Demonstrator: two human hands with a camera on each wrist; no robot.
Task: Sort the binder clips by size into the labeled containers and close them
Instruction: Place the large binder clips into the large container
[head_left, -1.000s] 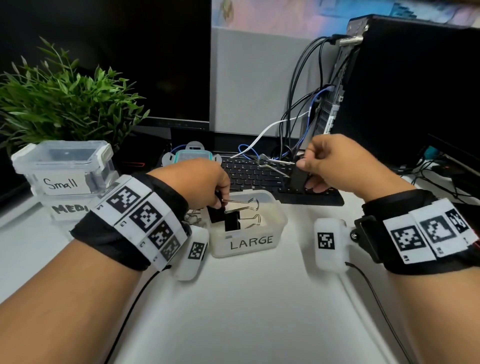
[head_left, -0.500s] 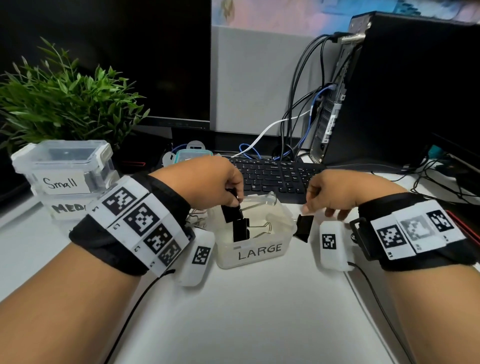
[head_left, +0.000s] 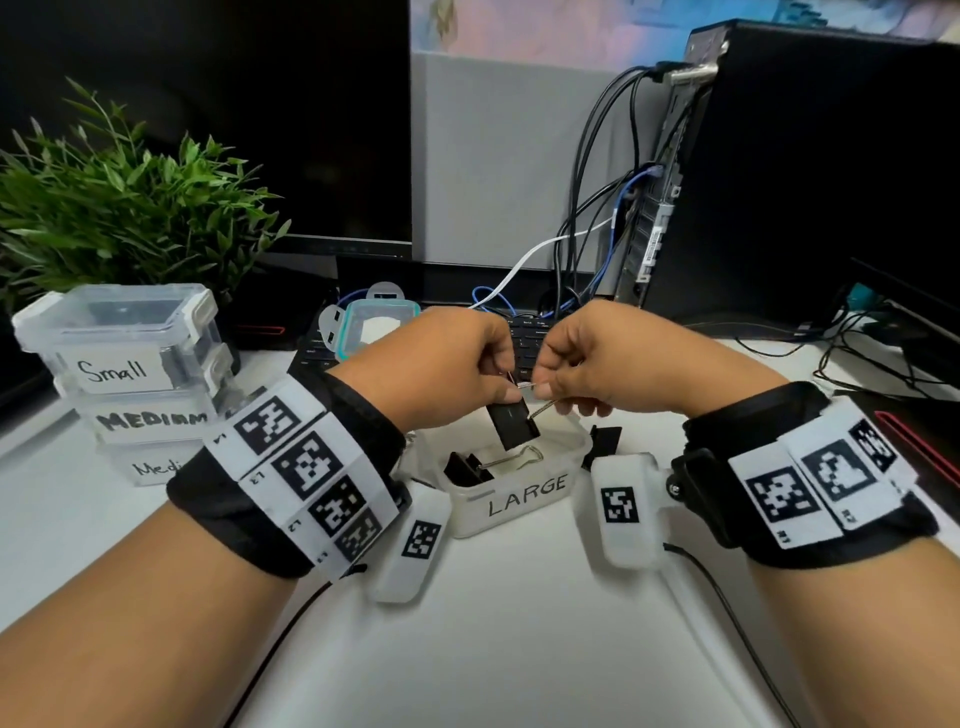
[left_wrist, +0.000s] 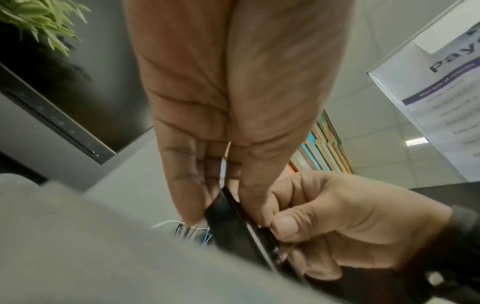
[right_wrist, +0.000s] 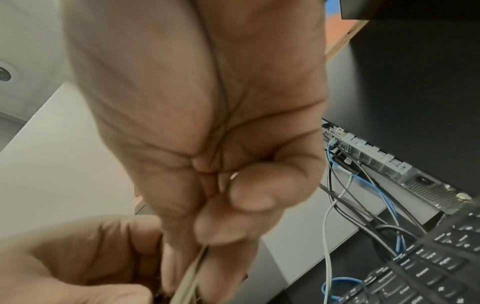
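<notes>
Both hands meet on one large black binder clip (head_left: 511, 425), held in the air just above the open container labelled LARGE (head_left: 524, 499). My left hand (head_left: 447, 364) has its grip closed on the top of the clip's black body, thumb and fingers pinching it. My right hand (head_left: 602, 358) has its grip closed on the clip's silver wire handle, pinched between thumb and forefinger. From the left wrist view, the black body sits edge-on between the left fingers (left_wrist: 187, 185), with the right thumb pressed against it.

Half a second ago the hands were apart: the left was at the clips inside the LARGE container, and the right was low, just right of that container, beside a black clip. Now the right hand has risen and joined the left over the container. My guess is the two hands are folding or freeing the handle before the clip is let go.

Inside the LARGE container lies another black clip (head_left: 470, 467) with its wire loop showing. One more black clip (head_left: 602, 444) rests on the white surface (head_left: 519, 623) just right of the container, not yet sorted. Left of the container, two lidded tubs stand stacked: Small (head_left: 117, 338) on top, MEDIUM (head_left: 150, 421) below. They appear closed. Behind the container a teal-rimmed lid (head_left: 379, 322) lies by the keyboard; probably the LARGE container's, still to be fitted.
</notes>
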